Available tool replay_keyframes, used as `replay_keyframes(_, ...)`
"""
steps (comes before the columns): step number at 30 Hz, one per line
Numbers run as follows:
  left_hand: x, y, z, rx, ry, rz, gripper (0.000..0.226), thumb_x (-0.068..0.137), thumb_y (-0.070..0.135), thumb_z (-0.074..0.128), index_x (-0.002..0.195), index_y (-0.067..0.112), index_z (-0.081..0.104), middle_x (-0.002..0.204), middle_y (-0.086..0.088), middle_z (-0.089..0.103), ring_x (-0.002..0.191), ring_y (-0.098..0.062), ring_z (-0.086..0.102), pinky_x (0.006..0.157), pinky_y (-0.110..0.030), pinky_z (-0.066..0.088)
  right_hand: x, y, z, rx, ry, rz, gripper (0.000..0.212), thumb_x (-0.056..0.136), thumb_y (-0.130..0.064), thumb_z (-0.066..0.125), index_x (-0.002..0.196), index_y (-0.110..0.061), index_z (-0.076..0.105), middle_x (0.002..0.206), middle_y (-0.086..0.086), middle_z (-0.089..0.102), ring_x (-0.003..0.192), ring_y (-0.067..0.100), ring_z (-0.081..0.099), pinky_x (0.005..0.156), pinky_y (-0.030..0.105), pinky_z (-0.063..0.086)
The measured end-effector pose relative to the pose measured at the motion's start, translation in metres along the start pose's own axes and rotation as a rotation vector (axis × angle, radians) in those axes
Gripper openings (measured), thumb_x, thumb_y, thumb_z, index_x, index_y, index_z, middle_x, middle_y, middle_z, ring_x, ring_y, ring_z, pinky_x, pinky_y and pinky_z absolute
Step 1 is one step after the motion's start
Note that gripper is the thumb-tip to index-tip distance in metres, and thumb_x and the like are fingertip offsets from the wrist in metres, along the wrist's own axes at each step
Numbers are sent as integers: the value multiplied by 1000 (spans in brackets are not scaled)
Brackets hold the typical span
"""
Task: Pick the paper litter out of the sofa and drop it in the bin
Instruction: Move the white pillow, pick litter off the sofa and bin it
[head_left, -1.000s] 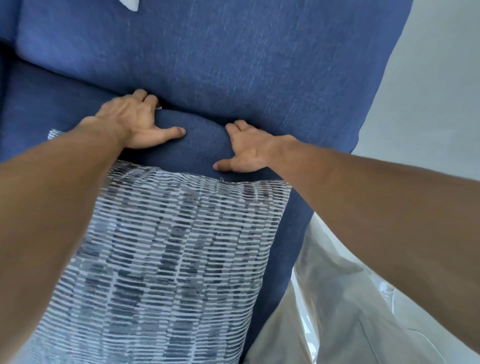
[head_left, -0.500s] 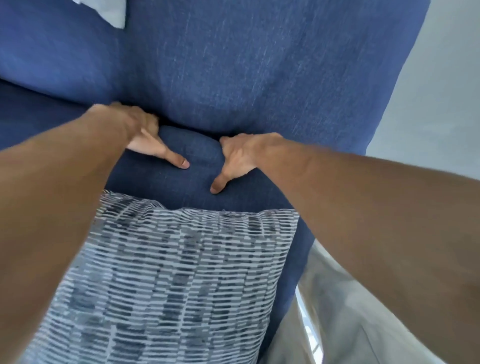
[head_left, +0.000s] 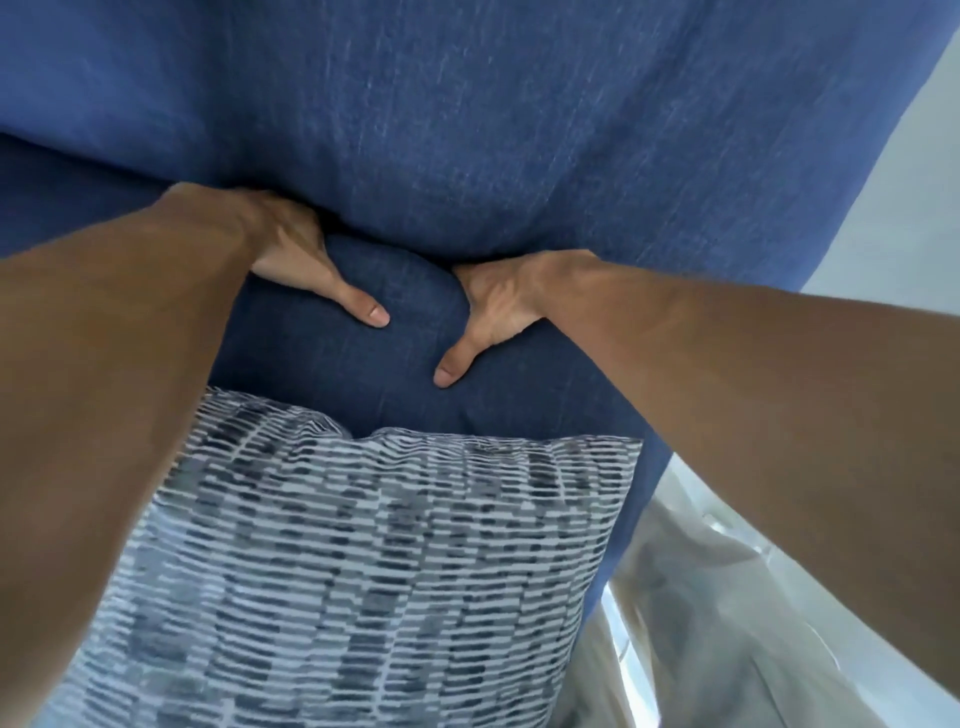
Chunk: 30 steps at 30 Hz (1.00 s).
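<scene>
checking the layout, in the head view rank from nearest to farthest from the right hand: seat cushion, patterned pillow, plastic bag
1. seat cushion: directly under the right hand, touching it.
2. patterned pillow: just below, toward the camera.
3. plastic bag: lower right, beside the sofa.

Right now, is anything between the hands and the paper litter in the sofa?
No paper shows. Both the left hand and right hand have fingers buried in the crease between seat cushion and backrest; the cushions hide whatever's there.

- Sofa: deep blue, faintly flecked weave.
- Throw pillow: pale grey-white with rows of dark blue-grey dashes.
- Bag: translucent, whitish.
</scene>
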<state>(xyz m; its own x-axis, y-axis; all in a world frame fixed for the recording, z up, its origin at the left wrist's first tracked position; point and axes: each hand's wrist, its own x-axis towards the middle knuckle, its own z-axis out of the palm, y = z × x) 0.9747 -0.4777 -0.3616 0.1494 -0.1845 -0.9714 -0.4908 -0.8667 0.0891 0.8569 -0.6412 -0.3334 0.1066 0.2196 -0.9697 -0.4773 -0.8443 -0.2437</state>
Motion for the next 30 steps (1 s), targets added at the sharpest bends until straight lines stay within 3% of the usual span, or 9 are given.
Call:
replay_keyframes(5, -15, 5, 6, 61, 22, -98, 157, 13, 96, 61, 151, 30, 27, 157, 2, 27, 143, -25, 28, 116, -45, 23, 2, -8, 11, 6, 76, -54, 100, 41, -68, 85, 129, -35, 52, 119, -14, 60, 108, 15, 58, 98, 38, 46)
replay_keyframes(12, -51, 10, 30, 146, 245, -177, 159, 6, 101, 49, 145, 24, 39, 147, -8, 42, 133, -33, 43, 109, -49, 36, -30, -21, 36, -188, 275, 34, 101, 49, -75, 77, 134, -27, 49, 127, -4, 54, 113, 24, 55, 96, 44, 47)
replay_keyframes(18, -81, 21, 29, 70, 363, -191, 97, 47, 80, 73, 127, 27, 59, 122, -10, 55, 112, -37, 54, 91, -46, 50, -59, -30, 44, -299, 423, 48, 74, 75, -57, 74, 132, -15, 50, 129, 4, 47, 116, 28, 52, 73, 38, 42)
replay_keyframes(20, -89, 20, 36, 50, 444, -161, 75, 64, 66, 75, 128, 29, 60, 123, -11, 57, 112, -38, 54, 92, -45, 50, -68, -28, 50, -312, 527, 18, 54, 86, -40, 70, 129, -12, 53, 129, 6, 49, 117, 31, 52, 74, 36, 40)
replay_keyframes(23, -94, 24, 52, -22, 568, -117, 36, 87, 28, 66, 122, 27, 66, 121, -17, 58, 109, -42, 56, 93, -42, 50, -77, -20, 57, -368, 658, -17, 31, 97, -7, 48, 126, -6, 56, 128, 14, 50, 116, 35, 52, 76, 35, 37)
replay_keyframes(26, -104, 32, 68, -48, 648, -129, 34, 91, 9, 53, 116, 26, 69, 117, -21, 57, 108, -44, 55, 91, -40, 47, -87, -12, 66, -368, 669, -48, 35, 96, 2, 39, 126, -6, 56, 123, 16, 49, 113, 36, 52, 77, 35, 36)
replay_keyframes(30, -124, 35, 69, -181, 734, -153, 32, 93, 9, 46, 112, 20, 69, 116, -22, 56, 105, -44, 55, 83, -39, 46, -106, -2, 65, -341, 680, -48, 28, 93, 2, 46, 116, -9, 58, 109, 13, 48, 88, 28, 48, 70, 34, 39)
